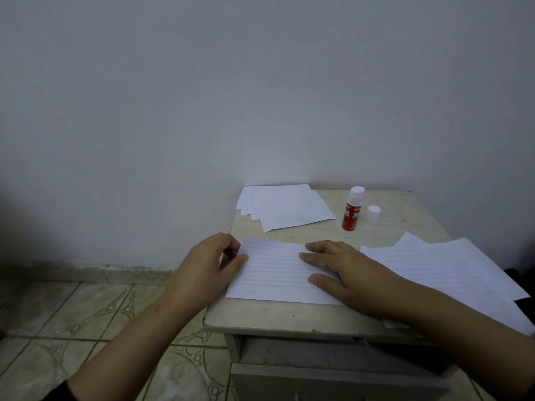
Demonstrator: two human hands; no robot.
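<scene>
Pinching the nine o'clock edge of the lined sheet [275,274] between curled fingers [230,246] and a thumb lying on top, using the left hand [210,264]. Pressing down on the sheet's three o'clock half with the straight, spread fingers [314,259] of the right hand [344,270], gripping nothing, only pinning. Holding it flat this way toward the six o'clock side of the small table [289,315], with the pinched edge close to the tabletop's nine o'clock rim.

Judging it to be thin, light and limp: likely creasing at the slightest bend, sliding easily on the smooth top, and tearing if tugged against the pinning hand. Suggesting a hold at an edge or corner, thumb above and fingertips below, while weighing down the opposite side with a flat hand.

Noting, at one o'clock from the sheet, a glue stick [351,211] standing upright, its loose white cap [373,212] just beside at three o'clock. Noting also a fanned stack of papers [285,206] at twelve o'clock, and more loose sheets [451,270] at three o'clock, partly under the right forearm.
</scene>
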